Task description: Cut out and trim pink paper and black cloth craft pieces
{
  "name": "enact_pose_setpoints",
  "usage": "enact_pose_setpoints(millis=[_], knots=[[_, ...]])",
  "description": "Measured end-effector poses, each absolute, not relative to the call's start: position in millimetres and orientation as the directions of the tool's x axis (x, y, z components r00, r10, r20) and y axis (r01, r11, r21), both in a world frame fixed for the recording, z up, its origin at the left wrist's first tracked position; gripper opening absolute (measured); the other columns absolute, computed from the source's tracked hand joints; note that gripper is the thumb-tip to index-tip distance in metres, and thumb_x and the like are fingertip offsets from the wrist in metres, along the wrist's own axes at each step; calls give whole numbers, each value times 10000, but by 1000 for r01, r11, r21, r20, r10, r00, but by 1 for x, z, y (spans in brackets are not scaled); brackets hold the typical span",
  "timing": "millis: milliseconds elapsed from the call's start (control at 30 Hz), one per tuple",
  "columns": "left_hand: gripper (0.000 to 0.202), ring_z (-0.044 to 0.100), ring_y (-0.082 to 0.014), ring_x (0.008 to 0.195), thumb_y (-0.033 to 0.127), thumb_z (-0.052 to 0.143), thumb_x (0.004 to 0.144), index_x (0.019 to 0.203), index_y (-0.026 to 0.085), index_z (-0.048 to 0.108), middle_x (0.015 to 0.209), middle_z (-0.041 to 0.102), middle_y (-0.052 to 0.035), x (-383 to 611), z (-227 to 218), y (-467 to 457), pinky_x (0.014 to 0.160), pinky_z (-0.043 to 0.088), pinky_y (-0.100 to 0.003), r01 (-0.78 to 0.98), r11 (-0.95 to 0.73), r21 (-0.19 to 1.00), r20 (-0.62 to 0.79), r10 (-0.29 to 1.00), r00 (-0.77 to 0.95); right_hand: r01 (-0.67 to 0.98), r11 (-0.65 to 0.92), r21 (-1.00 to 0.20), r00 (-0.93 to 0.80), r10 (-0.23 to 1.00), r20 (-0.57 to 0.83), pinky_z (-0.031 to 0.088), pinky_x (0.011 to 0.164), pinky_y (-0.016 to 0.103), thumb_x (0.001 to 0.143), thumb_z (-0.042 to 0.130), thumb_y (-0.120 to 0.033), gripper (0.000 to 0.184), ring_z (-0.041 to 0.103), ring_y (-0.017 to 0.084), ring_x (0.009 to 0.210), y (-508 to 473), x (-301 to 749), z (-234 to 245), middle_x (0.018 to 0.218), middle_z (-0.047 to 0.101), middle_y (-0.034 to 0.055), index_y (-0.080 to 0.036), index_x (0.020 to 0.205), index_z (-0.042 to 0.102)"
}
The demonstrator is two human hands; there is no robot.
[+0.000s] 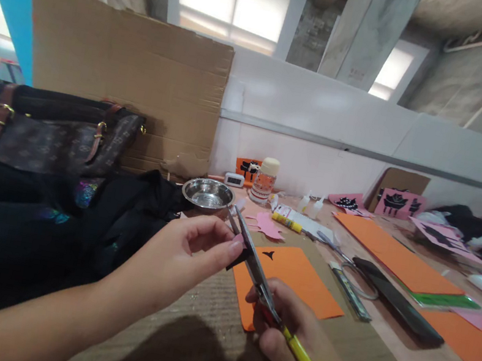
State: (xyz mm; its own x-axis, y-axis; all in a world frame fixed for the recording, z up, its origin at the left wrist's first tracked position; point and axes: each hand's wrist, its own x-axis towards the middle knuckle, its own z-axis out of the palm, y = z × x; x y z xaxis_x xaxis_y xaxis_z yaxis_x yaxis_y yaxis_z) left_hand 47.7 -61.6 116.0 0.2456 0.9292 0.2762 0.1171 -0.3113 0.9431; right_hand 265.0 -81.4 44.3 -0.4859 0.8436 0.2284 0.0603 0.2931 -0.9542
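My left hand (195, 253) pinches a small piece of black paper (237, 258) between thumb and fingers. In my right hand (286, 319) is a pair of scissors (259, 277) with metal blades and a yellow handle. The blades stand slightly apart and point up and away, right beside the black paper. Part of the paper is hidden behind my thumb and the blades. Below them, an orange sheet (298, 278) lies on the corrugated cardboard, with a small black cut-out (269, 254) on it.
A metal bowl (208, 193), a jar (264, 181), a yellow glue stick (286, 222) and pink paper scraps (268, 225) lie beyond my hands. Another pair of scissors (348, 261), a black case (397, 301) and orange sheets (396, 251) are at right. Black cloth (27, 230) and a bag (54, 129) fill the left.
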Motion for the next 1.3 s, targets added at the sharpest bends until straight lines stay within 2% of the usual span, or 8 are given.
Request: enact_pose_setpoints(millis=[200,400,600,867,1100,1300], knots=[[222,545,-131,647,338,682,838,671,200,634,676,628,19,47,114,-61,623,459,-228,144,-362,921,327,919,219,59,243,-968,-510,841,180,379,583,236,868,658,-653,445,391,115,634,-85,263,49,783,458,-31,-229,930,538],[235,507,-121,610,322,673,839,649,203,602,645,598,31,48,110,-61,574,421,-218,155,-358,921,320,920,224,79,269,-960,-517,834,192,404,631,265,874,642,-666,459,403,132,671,-85,262,52,805,468,-19,-224,957,551],[243,537,-127,641,346,679,853,669,206,604,683,633,23,47,108,-60,596,435,-218,145,-354,924,315,919,239,37,240,-970,-525,831,185,396,608,243,881,669,-621,429,392,121,658,-82,262,50,818,479,-18,-228,1027,575],[240,526,-120,632,334,670,848,660,201,606,659,610,33,50,109,-61,594,427,-213,137,-354,925,319,921,221,35,227,-973,-525,833,176,404,627,245,873,670,-638,472,407,126,674,-83,266,41,827,480,-14,-227,1098,607],[227,490,-109,624,312,662,854,671,196,593,658,577,47,48,106,-62,590,407,-215,117,-359,926,326,917,229,86,247,-965,-514,841,170,388,599,235,885,654,-634,454,405,123,671,-82,266,43,838,482,-12,-223,1059,574],[223,495,-117,615,304,650,851,661,200,595,639,563,46,51,107,-62,593,408,-230,130,-386,913,350,907,233,72,255,-964,-513,839,183,422,650,254,866,629,-696,517,447,142,711,-82,264,44,840,497,2,-214,1047,583]])
